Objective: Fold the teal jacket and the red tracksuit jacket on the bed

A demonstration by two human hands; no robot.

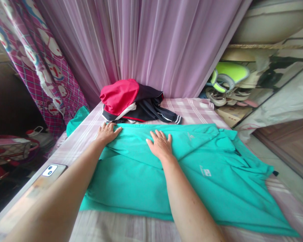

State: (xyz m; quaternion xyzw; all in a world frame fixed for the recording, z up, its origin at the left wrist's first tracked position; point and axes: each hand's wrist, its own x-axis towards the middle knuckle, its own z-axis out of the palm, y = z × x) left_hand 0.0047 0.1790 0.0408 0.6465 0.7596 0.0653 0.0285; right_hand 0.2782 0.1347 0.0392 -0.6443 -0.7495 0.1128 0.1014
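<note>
Across the teal shirt (131, 188), spread over the plaid sheet (197, 107), resting left hand (108, 133) at the far edge and right hand (161, 144) nearer the middle, splayed, gripping nothing. Could ruck it by pushing unevenly, or nudge the red-and-navy jacket (121, 97) beyond by overreaching.

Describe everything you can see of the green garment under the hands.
The green garment looks like smooth, thin fabric, with small white prints toward its right side. It lies spread on the checked cloth, in overlapping layers, creased and most rumpled at the right. The left hand rests at its far left corner; the right hand lies on it, fingers spread.
</note>
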